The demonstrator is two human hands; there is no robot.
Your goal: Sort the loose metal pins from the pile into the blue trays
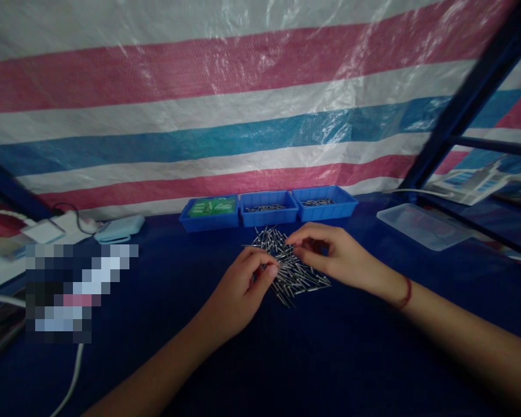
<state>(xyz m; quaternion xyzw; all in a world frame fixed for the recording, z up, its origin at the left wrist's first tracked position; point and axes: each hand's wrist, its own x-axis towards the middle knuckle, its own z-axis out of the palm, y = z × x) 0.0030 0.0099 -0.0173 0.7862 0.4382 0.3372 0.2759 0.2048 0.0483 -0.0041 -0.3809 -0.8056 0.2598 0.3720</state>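
A loose pile of thin silvery metal pins (301, 278) lies on the dark blue table. My left hand (249, 281) is at the pile's left side, thumb and fingertips pinched together on what look like a few pins. Over the right side of the pile is my right hand (330, 252), its thumb and index finger apart, with nothing visible between them. Behind the pile stand a middle blue bin (269, 218) and a right blue bin (327, 212), both holding similar metal pieces. The left blue bin (211, 223) contains green-and-clear packets (212, 206).
A clear plastic lid (423, 226) lies at the right. At the left are a light blue case (119, 229), a white adapter (46, 231) and a white cable (76, 370). Striped sheeting (226, 133) hangs behind, and a blue frame post (464, 92) rises at right.
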